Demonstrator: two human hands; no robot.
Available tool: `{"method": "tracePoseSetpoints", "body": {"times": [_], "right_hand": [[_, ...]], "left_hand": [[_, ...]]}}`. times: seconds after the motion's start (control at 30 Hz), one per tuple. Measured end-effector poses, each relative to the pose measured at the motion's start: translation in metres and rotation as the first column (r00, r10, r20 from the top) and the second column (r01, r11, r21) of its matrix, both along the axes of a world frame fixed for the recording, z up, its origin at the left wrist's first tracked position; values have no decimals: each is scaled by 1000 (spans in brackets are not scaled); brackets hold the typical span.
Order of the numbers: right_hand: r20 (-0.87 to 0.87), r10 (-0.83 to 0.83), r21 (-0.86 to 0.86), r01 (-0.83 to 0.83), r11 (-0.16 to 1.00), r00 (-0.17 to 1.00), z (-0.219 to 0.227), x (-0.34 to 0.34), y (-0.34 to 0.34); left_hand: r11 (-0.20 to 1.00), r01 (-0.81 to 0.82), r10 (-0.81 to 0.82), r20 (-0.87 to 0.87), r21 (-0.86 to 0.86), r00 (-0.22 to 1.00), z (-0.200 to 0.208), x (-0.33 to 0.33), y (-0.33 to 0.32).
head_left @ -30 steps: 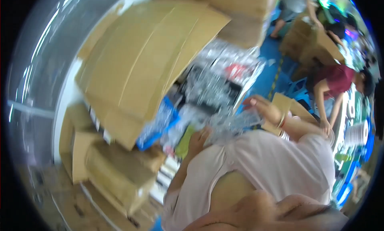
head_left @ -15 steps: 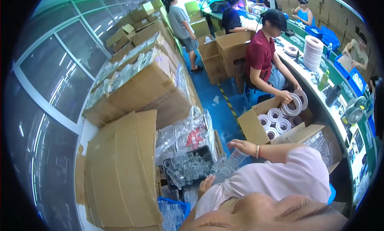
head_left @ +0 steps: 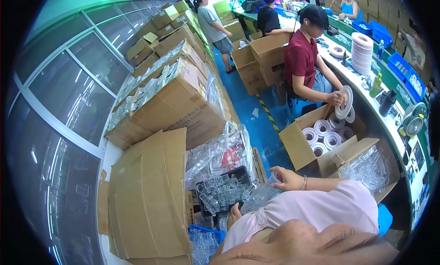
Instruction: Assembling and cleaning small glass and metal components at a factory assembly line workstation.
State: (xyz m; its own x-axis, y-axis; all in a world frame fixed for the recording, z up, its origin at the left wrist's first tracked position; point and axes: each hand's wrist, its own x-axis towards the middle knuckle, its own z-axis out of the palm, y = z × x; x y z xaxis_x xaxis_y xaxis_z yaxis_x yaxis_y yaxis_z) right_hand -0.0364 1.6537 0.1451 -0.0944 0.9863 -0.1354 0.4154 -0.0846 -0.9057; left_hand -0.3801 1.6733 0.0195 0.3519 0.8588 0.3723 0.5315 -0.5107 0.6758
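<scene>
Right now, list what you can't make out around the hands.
In the head view:
Left hand: wrist hidden behind the pink shirt.
Clear plastic pieces by the right hand: number lost in overlap.
Black tray: floor covered by clear parts.
Blue bin: near end cut off by the lower edge.

Plastic parts [head_left: 222,190] lie in the tray [head_left: 242,172]. Left of the tray stands a cardboard panel [head_left: 146,196]; beyond the tray lies a plastic bag [head_left: 211,157], then a carton [head_left: 183,109]. Before the tray sits a bin [head_left: 219,234]. Just right of the tray, plastic pieces [head_left: 260,197] lie between left hand [head_left: 234,214] and right hand [head_left: 288,179]; farther right, an open box [head_left: 293,148] holds rings [head_left: 326,140].
</scene>
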Motion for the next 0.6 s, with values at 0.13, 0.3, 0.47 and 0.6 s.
{"method": "tracePoseSetpoints", "body": {"times": [0.13, 0.3, 0.47, 0.6], "right_hand": [[-9, 149, 159, -145, 977, 989, 5, -11, 0], [-143, 182, 363, -119, 924, 973, -3, 4, 12], [-554, -193, 417, 470, 778, 810, 29, 34, 19], [-496, 37, 212, 80, 974, 867, -19, -25, 12]], "left_hand": [[949, -144, 60, -288, -280, 956, 46, 21, -8], [773, -384, 0, -604, -506, 797, 93, 46, -12], [933, -279, 124, -526, -227, 841, 72, -2, -21], [991, -128, 100, -466, -28, 879, 67, -2, -28]]}}
